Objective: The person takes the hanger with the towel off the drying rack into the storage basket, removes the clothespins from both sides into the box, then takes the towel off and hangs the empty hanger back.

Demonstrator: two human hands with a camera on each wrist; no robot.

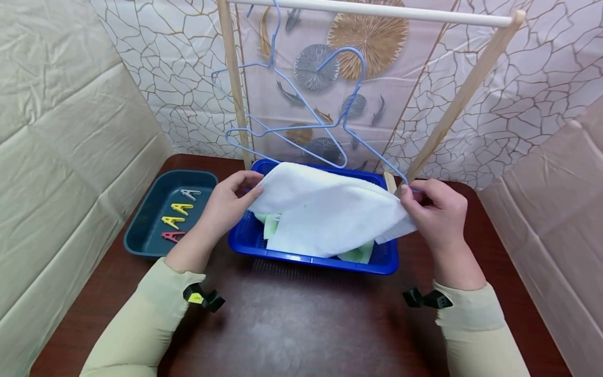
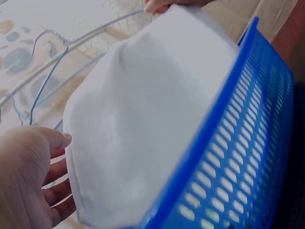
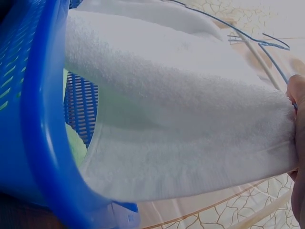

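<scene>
A white towel (image 1: 325, 209) is spread between both hands over a blue plastic basket (image 1: 383, 264). My left hand (image 1: 226, 201) pinches the towel's left edge, thumb in front and fingers behind in the left wrist view. With thumb and fingers, my right hand (image 1: 438, 212) grips the right end of a blue wire hanger (image 1: 372, 152) together with the towel's corner. The hanger's hook points up, and the towel hides part of its lower bar. Light green cloth (image 1: 360, 254) shows inside the basket below the towel.
Another blue hanger (image 1: 308, 104) hangs from a white rod (image 1: 391, 9) on a wooden frame (image 1: 464, 99) behind the basket. At left, a dark teal tray (image 1: 134, 230) holds several clothespins, among them a yellow clothespin (image 1: 181, 208). Fabric walls surround the brown table (image 1: 292, 324).
</scene>
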